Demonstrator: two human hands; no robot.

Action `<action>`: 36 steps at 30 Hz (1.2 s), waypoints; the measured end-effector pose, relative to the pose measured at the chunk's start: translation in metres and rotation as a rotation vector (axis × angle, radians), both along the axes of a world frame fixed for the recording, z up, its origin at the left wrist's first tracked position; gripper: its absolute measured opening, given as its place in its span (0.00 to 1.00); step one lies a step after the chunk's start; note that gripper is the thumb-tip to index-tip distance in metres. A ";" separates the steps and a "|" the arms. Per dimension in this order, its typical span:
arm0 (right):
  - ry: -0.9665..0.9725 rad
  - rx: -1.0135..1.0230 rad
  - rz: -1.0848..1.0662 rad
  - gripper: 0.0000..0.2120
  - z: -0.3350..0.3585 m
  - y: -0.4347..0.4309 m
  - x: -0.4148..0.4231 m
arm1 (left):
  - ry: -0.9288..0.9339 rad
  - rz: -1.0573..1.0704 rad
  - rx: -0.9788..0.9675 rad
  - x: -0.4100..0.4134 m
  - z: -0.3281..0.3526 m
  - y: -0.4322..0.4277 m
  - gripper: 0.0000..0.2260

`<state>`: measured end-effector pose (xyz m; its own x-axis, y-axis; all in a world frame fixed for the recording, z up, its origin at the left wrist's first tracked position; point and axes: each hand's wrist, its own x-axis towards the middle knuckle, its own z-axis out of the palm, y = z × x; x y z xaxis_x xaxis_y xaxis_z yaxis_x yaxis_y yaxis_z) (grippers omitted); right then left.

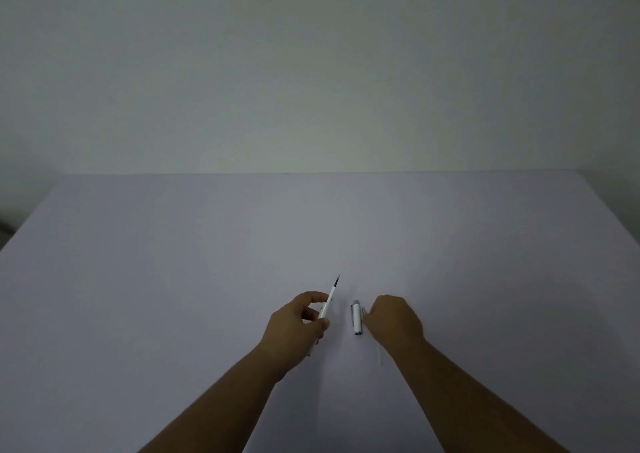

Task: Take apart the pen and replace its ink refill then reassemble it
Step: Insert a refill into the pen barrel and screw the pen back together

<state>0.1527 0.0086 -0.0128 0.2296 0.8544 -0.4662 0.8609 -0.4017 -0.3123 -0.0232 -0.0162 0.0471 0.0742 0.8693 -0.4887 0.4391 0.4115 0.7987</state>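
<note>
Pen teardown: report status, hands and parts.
Left hand gripping pen body, tip up and away. Right hand beside cap on table; contact unclear. Nothing in the way.

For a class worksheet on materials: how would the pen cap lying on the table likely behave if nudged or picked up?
The pen cap is a short round tube lying on its side, so it may roll, though its clip probably stops it. It looks small and hollow, likely light. Its glossy surface may be slippery on the smooth table.
</note>
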 end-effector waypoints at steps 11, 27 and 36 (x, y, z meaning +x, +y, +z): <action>0.889 0.267 -0.529 0.08 0.046 0.021 -0.005 | -0.024 -0.010 -0.014 0.002 0.001 0.000 0.11; 0.995 0.236 -0.344 0.04 0.069 -0.002 -0.023 | 0.019 0.006 0.027 0.006 0.017 -0.010 0.11; 1.005 0.180 -0.226 0.06 0.077 -0.011 -0.024 | -0.050 0.078 -0.010 0.000 0.024 -0.020 0.05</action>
<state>0.1288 -0.0028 0.0641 -0.0304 0.9154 -0.4013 0.0819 -0.3978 -0.9138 -0.0236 -0.0364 0.0714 0.0309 0.8685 -0.4947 0.3649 0.4509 0.8145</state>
